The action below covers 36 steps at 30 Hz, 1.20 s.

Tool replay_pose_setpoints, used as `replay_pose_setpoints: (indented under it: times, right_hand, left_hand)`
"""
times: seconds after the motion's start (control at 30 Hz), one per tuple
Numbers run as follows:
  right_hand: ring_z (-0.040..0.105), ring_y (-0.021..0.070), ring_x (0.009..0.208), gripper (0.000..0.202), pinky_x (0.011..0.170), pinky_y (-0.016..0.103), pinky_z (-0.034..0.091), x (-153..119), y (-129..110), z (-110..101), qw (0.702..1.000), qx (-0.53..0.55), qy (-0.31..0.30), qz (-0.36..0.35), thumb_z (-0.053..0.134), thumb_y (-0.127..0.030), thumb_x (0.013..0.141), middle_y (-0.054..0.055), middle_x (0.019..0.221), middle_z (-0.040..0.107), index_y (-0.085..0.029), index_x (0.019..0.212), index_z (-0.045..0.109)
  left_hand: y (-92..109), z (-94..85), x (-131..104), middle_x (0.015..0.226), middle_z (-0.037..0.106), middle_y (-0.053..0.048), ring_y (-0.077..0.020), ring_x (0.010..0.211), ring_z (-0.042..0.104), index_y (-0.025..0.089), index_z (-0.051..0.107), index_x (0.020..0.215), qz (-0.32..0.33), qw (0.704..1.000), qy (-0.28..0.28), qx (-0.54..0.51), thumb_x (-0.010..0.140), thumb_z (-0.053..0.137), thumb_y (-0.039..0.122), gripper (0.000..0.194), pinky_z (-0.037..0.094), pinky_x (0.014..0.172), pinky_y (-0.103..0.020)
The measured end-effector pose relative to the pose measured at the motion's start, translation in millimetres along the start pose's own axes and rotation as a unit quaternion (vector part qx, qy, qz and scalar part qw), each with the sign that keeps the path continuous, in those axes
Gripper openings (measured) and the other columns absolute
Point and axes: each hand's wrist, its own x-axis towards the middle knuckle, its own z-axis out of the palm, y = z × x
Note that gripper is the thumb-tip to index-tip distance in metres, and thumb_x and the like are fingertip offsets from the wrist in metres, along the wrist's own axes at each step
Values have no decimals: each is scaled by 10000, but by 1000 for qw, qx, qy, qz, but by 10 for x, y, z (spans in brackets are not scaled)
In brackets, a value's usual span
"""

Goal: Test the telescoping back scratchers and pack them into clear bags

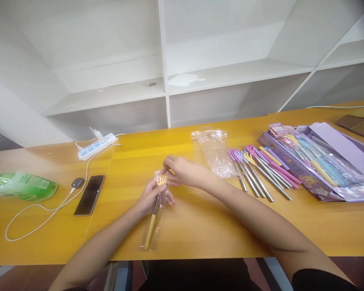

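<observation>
A yellow back scratcher (150,231) with a claw-shaped head and a metal shaft lies inside a clear plastic sleeve (160,226). My left hand (150,197) is closed round it just below the claw. At the top end of the sleeve, my right hand (176,171) has its fingers pinched together on the plastic; the exact grip is partly hidden. To the right lie several loose scratcher heads with metal shafts (256,178) in pink, purple, blue and yellow. Coloured handle tubes (280,163) are beside them.
Several clear bags (214,151) lie behind the loose parts. A purple box (314,190) at the right holds bagged back scratchers (321,161). On the left are a phone (89,195), a charging cable (45,208), a power strip (97,146) and a green bottle (22,186). White shelving (166,93) rises behind.
</observation>
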Motion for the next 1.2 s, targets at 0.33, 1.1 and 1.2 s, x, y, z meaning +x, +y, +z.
replay_pose_setpoints:
  times: [0.33, 1.1, 1.2]
  right_hand:
    - [756, 158, 789, 129, 693, 260, 535, -330, 253, 428, 995, 8, 93, -18, 663, -269, 1054, 109, 1119, 807, -182, 1138, 708]
    - [803, 217, 888, 122, 828, 371, 662, -613, 470, 821, 981, 101, 165, -21, 612, -164, 1021, 127, 1035, 827, -177, 1045, 731]
    - [817, 196, 965, 184, 859, 348, 682, -639, 421, 714, 976, 144, 163, -19, 651, -215, 1025, 105, 1123, 824, -196, 1207, 673]
  left_hand:
    - [-175, -51, 4, 1084, 832, -199, -239, 672, 806, 119, 590, 1329, -28, 998, -56, -4, 943, 831, 476, 579, 642, 615, -314]
    - [-217, -54, 30, 958, 823, -182, -228, 725, 796, 96, 674, 1220, -133, 985, -111, 3, 956, 816, 435, 453, 637, 674, -292]
    - [-239, -92, 30, 1140, 822, -219, -231, 714, 803, 131, 646, 1247, -112, 989, -100, -10, 962, 807, 427, 441, 643, 655, -311]
